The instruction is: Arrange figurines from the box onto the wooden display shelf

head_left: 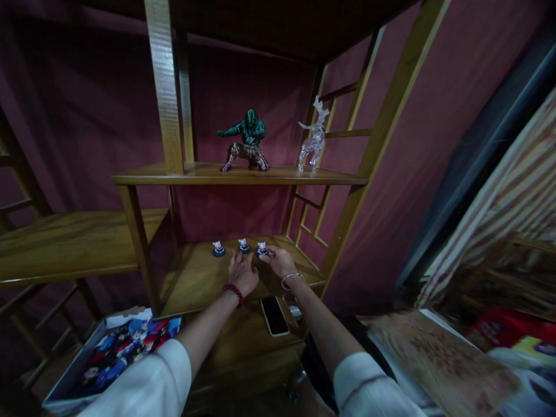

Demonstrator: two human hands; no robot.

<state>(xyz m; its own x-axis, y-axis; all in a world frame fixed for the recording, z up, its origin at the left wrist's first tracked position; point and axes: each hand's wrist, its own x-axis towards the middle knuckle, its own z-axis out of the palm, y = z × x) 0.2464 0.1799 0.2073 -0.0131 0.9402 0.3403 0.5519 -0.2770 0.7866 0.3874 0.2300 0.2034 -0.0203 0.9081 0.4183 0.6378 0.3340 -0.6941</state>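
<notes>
On a brown wooden shelf, a small white figurine on a round dark base, pinched by the right hand, is best kept level; the left hand is loosely spread.

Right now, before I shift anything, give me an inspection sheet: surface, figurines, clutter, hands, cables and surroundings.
Surface: wooden lower shelf.
Figurines: three in a row on dark bases: left figurine, middle figurine, right figurine.
Clutter: phone, screen up, below the shelf's front edge; box of colourful items, lower left.
Hands: left hand at the middle figurine, grip unclear; right hand has fingers on the right one.
Cables: nothing seen.
Surroundings: crouching figure and clear deer on the upper shelf; reddish wall; striped cloth, right.
</notes>
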